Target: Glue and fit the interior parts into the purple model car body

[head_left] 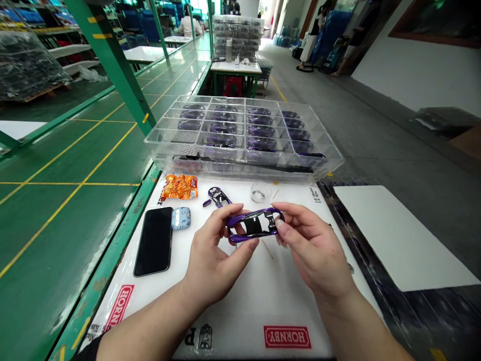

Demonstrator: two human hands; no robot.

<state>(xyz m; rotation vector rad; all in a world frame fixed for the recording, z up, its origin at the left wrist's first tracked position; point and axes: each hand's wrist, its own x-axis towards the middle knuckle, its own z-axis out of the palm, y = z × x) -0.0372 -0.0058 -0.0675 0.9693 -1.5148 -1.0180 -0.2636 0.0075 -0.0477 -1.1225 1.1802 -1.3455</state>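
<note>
Both hands hold a purple model car body over the white work surface, its open frame and black middle facing me. My left hand grips the left end between thumb and fingers. At the other end, my right hand pinches the rim, with the thumb pressed near the edge. Behind the left fingers lies another purple car part with a small purple piece beside it. A round clear dish stands beyond the held body. A thin stick lies below it.
A clear compartment tray with several purple car bodies stands across the back. On the left lie a black phone, a blue patterned case and an orange packet. A white board is at right; a green post rises left.
</note>
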